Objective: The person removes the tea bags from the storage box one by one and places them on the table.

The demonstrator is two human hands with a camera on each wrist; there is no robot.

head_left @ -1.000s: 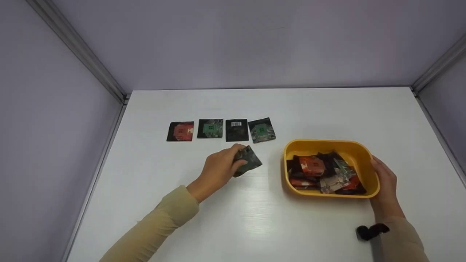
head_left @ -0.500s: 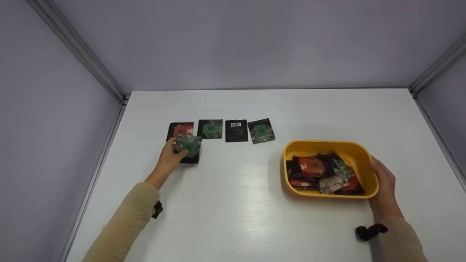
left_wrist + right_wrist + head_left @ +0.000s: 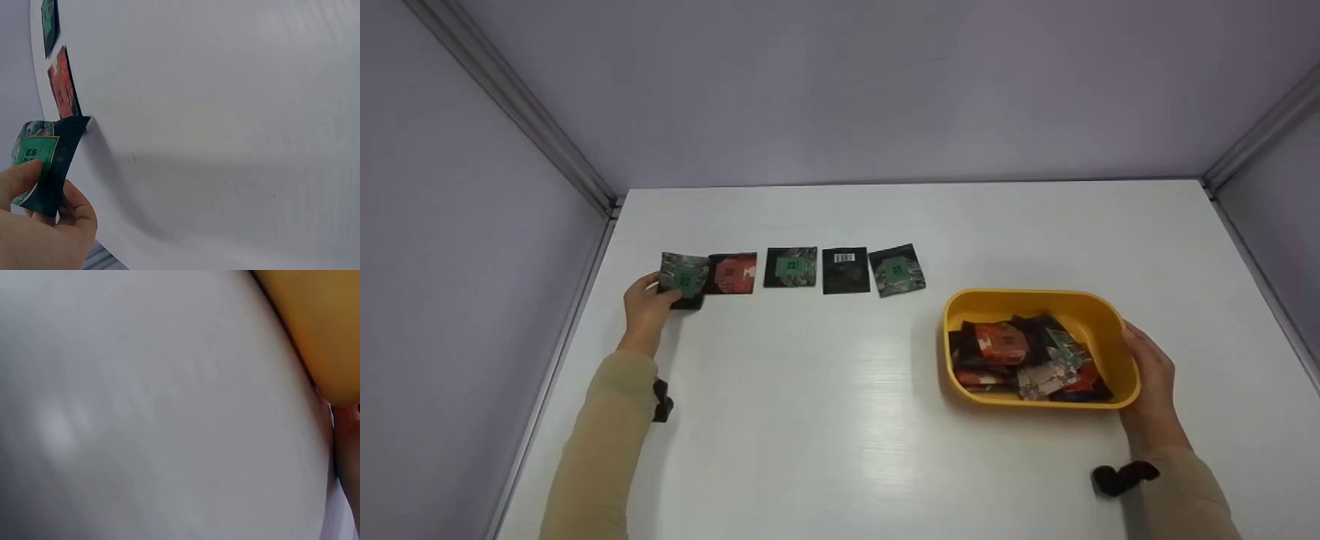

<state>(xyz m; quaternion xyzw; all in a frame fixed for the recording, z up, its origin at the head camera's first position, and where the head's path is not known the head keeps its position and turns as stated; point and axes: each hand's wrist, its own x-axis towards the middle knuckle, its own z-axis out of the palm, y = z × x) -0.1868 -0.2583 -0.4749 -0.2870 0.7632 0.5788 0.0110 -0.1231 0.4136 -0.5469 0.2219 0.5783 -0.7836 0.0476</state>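
At the left end of a row of flat sachets, my left hand (image 3: 645, 307) pinches a black-and-green sachet (image 3: 684, 276) between thumb and fingers. In the left wrist view, this sachet (image 3: 42, 157) is tilted above the table, near a red sachet (image 3: 63, 84). The row has a red sachet (image 3: 733, 274), a green one (image 3: 791, 267), a black one with a barcode (image 3: 846, 270) and a slightly turned green one (image 3: 898, 270). My right hand (image 3: 1151, 371) holds the right end of a yellow tub (image 3: 952, 367); its thumb is hidden.
Several red, green and black sachets (image 3: 1001, 343) lie jumbled inside the tub. The white table (image 3: 810, 420) is bounded by a pale back wall (image 3: 885, 97) and side walls. A black wrist strap (image 3: 1125, 478) shows by the right sleeve.
My left hand has carried the green sachet leftward, from in front of the row to beside the red sachet at its left end. The right hand and the tub have stayed put.
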